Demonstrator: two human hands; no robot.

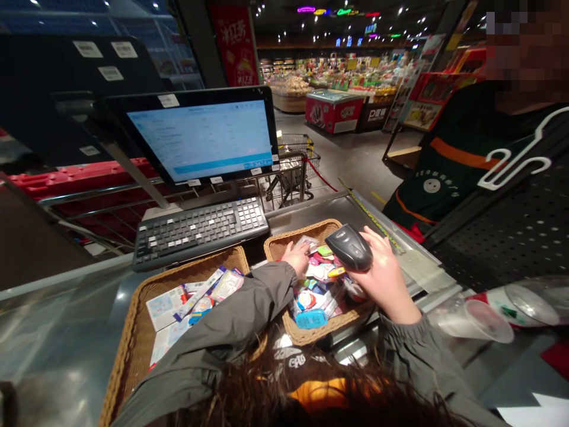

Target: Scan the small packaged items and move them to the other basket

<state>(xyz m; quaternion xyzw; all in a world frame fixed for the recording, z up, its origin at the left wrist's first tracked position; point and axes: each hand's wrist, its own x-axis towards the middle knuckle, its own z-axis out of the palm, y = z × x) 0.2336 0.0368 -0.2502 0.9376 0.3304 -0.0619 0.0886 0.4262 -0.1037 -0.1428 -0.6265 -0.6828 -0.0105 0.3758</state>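
Observation:
A black handheld barcode scanner [349, 246] is gripped in my right hand [384, 273], above the right side of a wicker basket [306, 339]. Small, colourful packaged items [313, 290] fill that basket, among them a light-blue one [311, 319] at its near end. My left hand [297, 258] reaches over the far left part of the same basket, its fingers closed around the edge of a small clear packet [307, 242]; the fingertips are partly hidden. To the left, a second wicker basket [128, 332] contains flat boxes and packets [202, 299], partly covered by my left sleeve.
A keyboard [200, 231] and a lit monitor [204, 139] stand beyond the baskets. Plastic cups [482, 320] sit at the right. A person in a dark apron [444, 160] is beyond the counter, near a white hanger [515, 157]. A shopping cart [291, 160] stands behind the monitor.

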